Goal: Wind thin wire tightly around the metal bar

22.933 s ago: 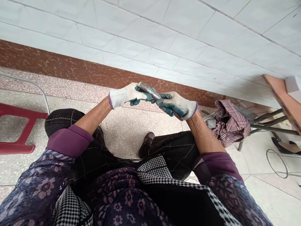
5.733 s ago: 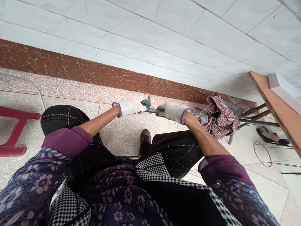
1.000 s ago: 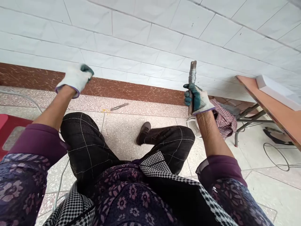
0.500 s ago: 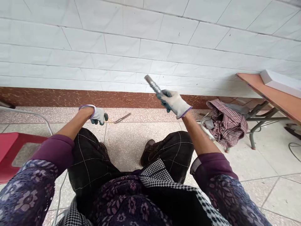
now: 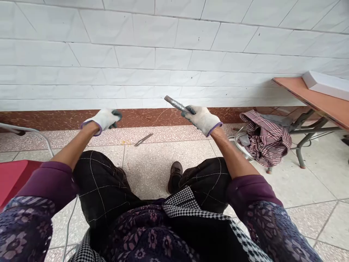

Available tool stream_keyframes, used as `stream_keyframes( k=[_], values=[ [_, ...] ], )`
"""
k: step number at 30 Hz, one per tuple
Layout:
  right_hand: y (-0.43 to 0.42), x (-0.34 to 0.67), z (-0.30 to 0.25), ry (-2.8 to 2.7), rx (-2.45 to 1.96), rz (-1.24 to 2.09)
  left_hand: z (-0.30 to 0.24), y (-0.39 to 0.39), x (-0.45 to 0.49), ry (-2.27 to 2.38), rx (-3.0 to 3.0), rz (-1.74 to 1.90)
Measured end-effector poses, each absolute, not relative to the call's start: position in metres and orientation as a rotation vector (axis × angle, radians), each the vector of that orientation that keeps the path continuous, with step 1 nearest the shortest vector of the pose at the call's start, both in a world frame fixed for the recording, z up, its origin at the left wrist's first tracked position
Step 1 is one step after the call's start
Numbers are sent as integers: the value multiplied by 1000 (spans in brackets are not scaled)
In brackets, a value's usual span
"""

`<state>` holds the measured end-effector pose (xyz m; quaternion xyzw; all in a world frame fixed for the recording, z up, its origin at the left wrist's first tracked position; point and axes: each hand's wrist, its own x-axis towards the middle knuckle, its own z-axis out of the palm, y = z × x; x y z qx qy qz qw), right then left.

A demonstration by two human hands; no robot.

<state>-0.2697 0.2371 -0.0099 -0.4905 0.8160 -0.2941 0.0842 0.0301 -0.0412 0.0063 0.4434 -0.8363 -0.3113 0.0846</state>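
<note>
I sit with both hands gloved in white and green, held out over my knees. My right hand [image 5: 202, 118] is closed round a grey metal rod [image 5: 176, 104] wound with thin wire; its free end points up and to the left. My left hand [image 5: 103, 118] hovers apart from it above my left knee, fingers curled shut; what they hold, if anything, does not show. A faint thin wire strand [image 5: 158, 116] hangs below the rod's tip. A small metal tool [image 5: 143, 139] lies on the floor between the hands, near the wall.
A red plastic stool [image 5: 11, 178] stands at the left with a bent grey wire [image 5: 40, 134] by it. To the right, a plaid cloth [image 5: 265, 136] lies heaped by the metal legs of an orange table [image 5: 319, 106] bearing a white box [image 5: 325, 84]. A tiled wall stands ahead.
The hands, once together on the rod, are apart. In the last half second my left hand rose from my knee and the rod tilted flatter in my right hand.
</note>
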Motion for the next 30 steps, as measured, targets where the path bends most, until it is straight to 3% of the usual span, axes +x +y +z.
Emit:
stream_keyframes(
  k=[7, 13, 20, 30],
  values=[
    [239, -249, -7, 2614, -1533, -636, 27, 73, -72, -2101, 1009, -1696],
    [227, -246, -15, 2746, -1563, -292, -3, 85, -95, -1688, 964, -2303],
    [209, -245, -17, 2615, -1615, -277, -24, 105, -86, -1830, 822, -2008],
    [198, -248, -26, 2310, -1469, -720, -36, 82, -58, -1839, 704, -2049]
  ],
)
